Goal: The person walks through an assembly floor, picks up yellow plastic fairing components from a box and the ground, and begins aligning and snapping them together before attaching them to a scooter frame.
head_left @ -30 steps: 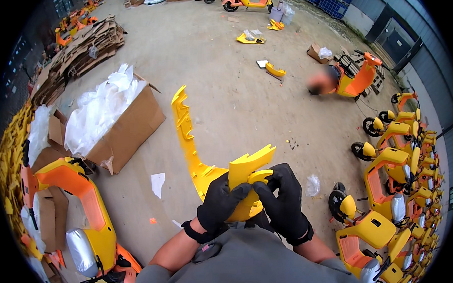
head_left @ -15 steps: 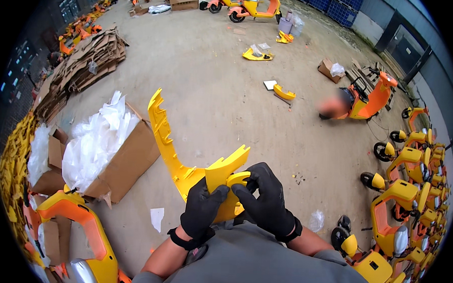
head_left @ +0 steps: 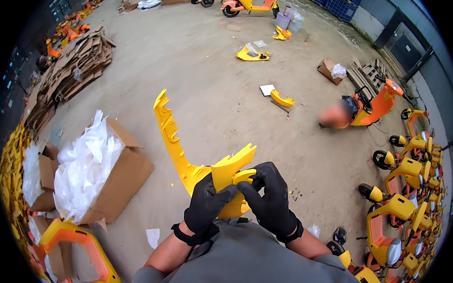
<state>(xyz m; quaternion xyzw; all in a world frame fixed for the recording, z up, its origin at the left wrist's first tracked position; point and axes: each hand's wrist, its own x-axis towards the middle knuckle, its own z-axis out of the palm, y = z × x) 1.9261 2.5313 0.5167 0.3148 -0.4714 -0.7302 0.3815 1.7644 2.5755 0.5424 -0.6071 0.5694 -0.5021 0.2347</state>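
A long, curved yellow plastic scooter panel (head_left: 172, 136) with a notched edge is held up in front of my body. My left hand (head_left: 206, 205), in a black glove, is closed around its broad lower part, thumb over the near face. In my right hand (head_left: 273, 201), also gloved in black, a small rounded yellow piece (head_left: 243, 177) is pinched between thumb and fingers. This piece rests against the panel's face near my left thumb. Whether it is attached to the panel, I cannot tell.
Left of me stands a cardboard box (head_left: 129, 180) full of white plastic wrap, with an orange-yellow scooter frame (head_left: 88, 241) nearby. Rows of yellow scooters (head_left: 393, 212) line the right. Ahead, a person crouches by an orange scooter (head_left: 377, 108), and yellow panels (head_left: 283, 99) lie on the concrete.
The view has shifted slightly, and both hands with the panel sit a little further right in it. Both grips and the small piece's place against the panel look nearly the same.
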